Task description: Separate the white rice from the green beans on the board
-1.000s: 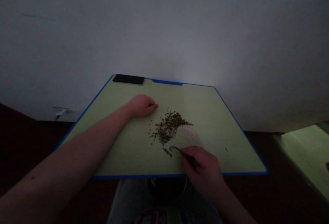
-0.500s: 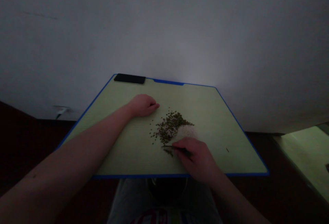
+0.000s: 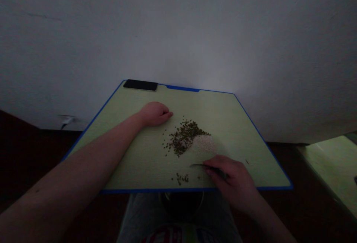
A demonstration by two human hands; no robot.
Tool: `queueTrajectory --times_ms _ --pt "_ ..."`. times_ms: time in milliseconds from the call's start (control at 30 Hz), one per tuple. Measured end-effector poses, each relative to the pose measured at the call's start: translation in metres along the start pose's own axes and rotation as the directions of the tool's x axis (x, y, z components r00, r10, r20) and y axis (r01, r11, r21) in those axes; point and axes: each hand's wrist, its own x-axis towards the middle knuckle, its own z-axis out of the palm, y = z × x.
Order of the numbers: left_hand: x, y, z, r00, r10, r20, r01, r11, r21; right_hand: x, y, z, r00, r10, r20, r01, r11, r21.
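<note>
My right hand [image 3: 231, 178] is closed around the dark handle of a thin spoon-like utensil [image 3: 198, 165]. Its pale tip points left, just above the tabletop and in front of a mound of white rice-like grains [image 3: 205, 143]. Against that mound lies a scattered heap of small dark green beans [image 3: 185, 135]. A small separate cluster of beans [image 3: 182, 178] sits near the table's front edge, left of the utensil. My left hand [image 3: 156, 113] rests on the table behind and left of the heap, its fingers curled into a loose fist.
The pale folding table [image 3: 223, 109] has a blue rim. A black phone [image 3: 140, 85] lies at its back left corner. One small dark sliver [image 3: 247, 161] is at the right. Below the front edge, a dark bowl [image 3: 181, 204] sits between my legs. A wall rises behind.
My right hand first moved left with the utensil to the small bean cluster, then back right. Those beans now lie closer to the front edge, apart from the heap. My left hand stayed put.
</note>
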Motion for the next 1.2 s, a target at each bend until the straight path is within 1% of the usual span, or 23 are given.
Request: queueTrajectory --times_ms 67,133,200,267,400,467,567,667,733,900,967,1067,1200 --pt "0.000 -0.001 0.001 1.000 -0.001 -0.002 0.001 1.000 0.000 -0.008 0.012 -0.011 0.994 0.082 -0.065 -0.084 0.996 -0.030" --pt "0.001 -0.001 0.001 1.000 -0.003 -0.003 0.003 1.000 -0.004 -0.014 0.024 -0.019 0.980 0.170 -0.107 -0.174 0.985 -0.023" --pt "0.001 -0.001 0.001 1.000 -0.002 -0.003 0.002 1.000 -0.007 -0.019 0.031 -0.022 0.967 0.228 -0.113 -0.229 0.973 -0.003" --pt "0.001 -0.001 0.001 1.000 -0.005 -0.004 0.005 1.000 -0.006 -0.020 0.033 -0.020 0.965 0.246 -0.095 -0.246 0.969 0.009" --pt "0.000 -0.001 0.001 1.000 -0.012 -0.012 0.012 1.000 -0.012 -0.014 0.019 -0.009 0.977 0.212 0.009 -0.212 0.977 0.020" --pt "0.000 -0.002 0.002 1.000 -0.004 -0.015 0.004 1.000 -0.013 -0.010 0.011 -0.004 0.982 0.176 0.068 -0.178 0.984 0.026" --pt "0.000 -0.002 0.002 1.000 -0.001 -0.016 0.001 1.000 -0.009 -0.009 0.002 0.001 0.986 0.121 0.119 -0.126 0.991 0.039" --pt "0.000 -0.001 0.001 1.000 -0.011 -0.012 0.011 1.000 -0.007 -0.011 0.001 0.002 0.985 0.091 0.144 -0.100 0.993 0.056" --pt "0.000 0.000 0.001 1.000 -0.008 -0.014 0.008 1.000 -0.009 -0.012 0.003 0.002 0.985 0.093 0.146 -0.104 0.992 0.068" --pt "0.001 0.000 0.000 1.000 -0.012 -0.003 0.012 1.000 -0.006 -0.003 0.008 0.003 0.984 0.164 0.065 -0.168 0.984 0.059" --pt "0.000 0.001 0.000 1.000 -0.021 0.004 0.021 1.000 -0.014 0.003 0.008 0.006 0.984 0.168 0.058 -0.171 0.984 0.050" --pt "0.000 0.001 -0.001 1.000 -0.023 0.007 0.023 0.999 -0.026 0.008 0.004 0.010 0.983 0.148 0.106 -0.153 0.987 0.040" --pt "-0.001 0.002 -0.001 1.000 -0.025 0.011 0.025 1.000 -0.009 0.006 0.000 0.011 0.974 0.141 0.180 -0.150 0.988 0.035"
